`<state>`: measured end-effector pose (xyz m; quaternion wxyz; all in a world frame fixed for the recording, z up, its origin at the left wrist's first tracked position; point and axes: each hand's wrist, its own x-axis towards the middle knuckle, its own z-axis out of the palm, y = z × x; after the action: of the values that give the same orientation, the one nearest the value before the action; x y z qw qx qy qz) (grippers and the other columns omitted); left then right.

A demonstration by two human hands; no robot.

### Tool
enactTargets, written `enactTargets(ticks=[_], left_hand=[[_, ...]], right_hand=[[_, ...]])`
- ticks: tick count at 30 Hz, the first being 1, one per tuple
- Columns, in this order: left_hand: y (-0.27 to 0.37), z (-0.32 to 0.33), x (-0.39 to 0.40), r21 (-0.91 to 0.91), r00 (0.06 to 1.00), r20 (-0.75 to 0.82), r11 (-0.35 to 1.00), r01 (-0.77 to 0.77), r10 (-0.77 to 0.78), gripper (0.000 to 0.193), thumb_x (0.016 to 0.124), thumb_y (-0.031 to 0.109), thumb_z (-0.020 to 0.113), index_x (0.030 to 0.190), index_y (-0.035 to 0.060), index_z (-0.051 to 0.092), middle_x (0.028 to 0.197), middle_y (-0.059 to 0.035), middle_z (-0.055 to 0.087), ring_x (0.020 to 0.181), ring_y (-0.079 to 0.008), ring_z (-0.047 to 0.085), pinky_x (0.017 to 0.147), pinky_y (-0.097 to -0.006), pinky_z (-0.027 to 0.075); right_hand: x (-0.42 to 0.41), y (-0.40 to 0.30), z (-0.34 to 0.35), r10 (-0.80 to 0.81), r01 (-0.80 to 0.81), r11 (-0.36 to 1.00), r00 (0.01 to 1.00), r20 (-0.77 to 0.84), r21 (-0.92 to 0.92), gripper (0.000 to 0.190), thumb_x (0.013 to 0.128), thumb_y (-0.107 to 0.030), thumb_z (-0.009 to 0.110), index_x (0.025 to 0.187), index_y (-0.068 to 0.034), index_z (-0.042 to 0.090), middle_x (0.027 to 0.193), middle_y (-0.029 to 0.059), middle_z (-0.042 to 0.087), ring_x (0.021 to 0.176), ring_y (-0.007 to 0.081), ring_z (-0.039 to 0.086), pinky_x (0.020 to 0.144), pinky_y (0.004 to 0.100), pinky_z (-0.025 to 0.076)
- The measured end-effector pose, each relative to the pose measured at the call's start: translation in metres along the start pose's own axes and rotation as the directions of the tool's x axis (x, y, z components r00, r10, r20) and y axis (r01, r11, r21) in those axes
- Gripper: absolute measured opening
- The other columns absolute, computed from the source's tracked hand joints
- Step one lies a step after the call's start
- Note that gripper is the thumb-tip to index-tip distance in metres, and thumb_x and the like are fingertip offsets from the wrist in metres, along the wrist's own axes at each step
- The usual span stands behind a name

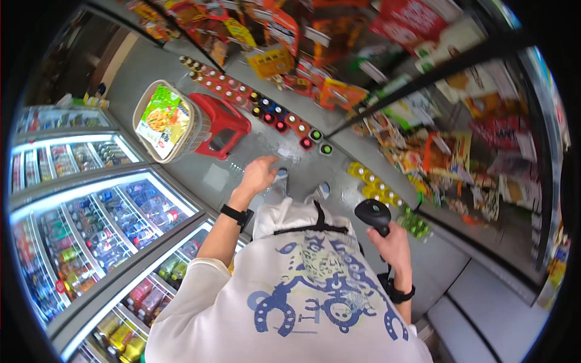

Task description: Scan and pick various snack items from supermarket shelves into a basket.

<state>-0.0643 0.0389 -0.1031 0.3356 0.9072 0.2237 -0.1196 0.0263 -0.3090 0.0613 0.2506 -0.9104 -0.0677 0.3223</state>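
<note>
My right hand (pixel 396 247) grips the handle of a black handheld barcode scanner (pixel 373 214), its head tipped up beyond my fingers. My left hand (pixel 258 174) is held out over the floor with nothing in it, fingers loosely bent and slightly apart. Ahead of it to the left is a red plastic stool (pixel 227 125). A light plastic basket (pixel 199 136) rests on or against the stool; I cannot tell which. At the top of the basket lies a green and white food packet (pixel 163 118) with a picture of a noodle-like dish.
Glass-door drink coolers (pixel 150 199) line my left side. On the right stands a black-framed rack hung with snack packets (pixel 447 154). Along its foot run rows of capped bottles (pixel 268 118), yellow bottles (pixel 374 183) and green bottles (pixel 414 224). The grey floor (pixel 218 177) looks shiny in patches.
</note>
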Motion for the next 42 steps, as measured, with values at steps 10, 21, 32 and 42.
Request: enactTargets(ticks=[10, 21, 32, 42], left_hand=[[0.165, 0.052, -0.003, -0.355, 0.539, 0.721, 0.900, -0.252, 0.435, 0.030, 0.074, 0.021, 0.069, 0.098, 0.0040, 0.068, 0.088, -0.0103, 0.069, 0.081, -0.0250, 0.066, 0.074, -0.0347, 0.051], [0.192, 0.085, 0.023, -0.068, 0.283, 0.918, 0.812, -0.579, 0.278, 0.037, 0.065, 0.022, 0.071, 0.097, 0.0030, 0.066, 0.090, -0.0137, 0.068, 0.085, -0.0289, 0.064, 0.072, -0.0376, 0.050], [0.205, 0.070, 0.020, 0.134, 0.190, 0.982, 0.745, -0.653, -0.011, 0.055, 0.059, 0.018, 0.072, 0.111, 0.0042, 0.063, 0.089, -0.0172, 0.068, 0.087, -0.0333, 0.065, 0.076, -0.0394, 0.051], [0.195, 0.064, 0.006, 0.077, 0.648, 0.697, 0.866, -0.494, 0.308, 0.031, 0.062, 0.016, 0.069, 0.089, 0.0048, 0.059, 0.079, -0.0139, 0.066, 0.081, -0.0332, 0.064, 0.071, -0.0418, 0.049]], right_hand=[[-0.018, 0.064, 0.008, -0.067, 0.066, 0.987, 0.998, -0.004, 0.144, 0.036, 0.075, -0.025, 0.069, 0.096, 0.003, 0.063, 0.083, 0.0148, 0.056, 0.077, 0.0284, 0.056, 0.069, 0.0360, 0.045], [-0.047, 0.074, 0.030, 0.195, -0.169, 0.938, 0.979, -0.056, 0.302, 0.043, 0.075, -0.032, 0.068, 0.096, 0.004, 0.062, 0.089, 0.0168, 0.057, 0.085, 0.0318, 0.057, 0.075, 0.0369, 0.046], [-0.045, 0.071, 0.043, 0.116, -0.098, 0.950, 0.992, -0.045, 0.296, 0.047, 0.071, -0.035, 0.074, 0.096, 0.004, 0.063, 0.090, 0.0166, 0.058, 0.084, 0.0311, 0.058, 0.072, 0.0368, 0.047], [-0.051, 0.056, 0.054, -0.058, 0.023, 0.964, 0.990, 0.125, 0.266, 0.043, 0.075, -0.025, 0.071, 0.104, 0.003, 0.058, 0.096, 0.0177, 0.053, 0.091, 0.0344, 0.055, 0.078, 0.0397, 0.045]])
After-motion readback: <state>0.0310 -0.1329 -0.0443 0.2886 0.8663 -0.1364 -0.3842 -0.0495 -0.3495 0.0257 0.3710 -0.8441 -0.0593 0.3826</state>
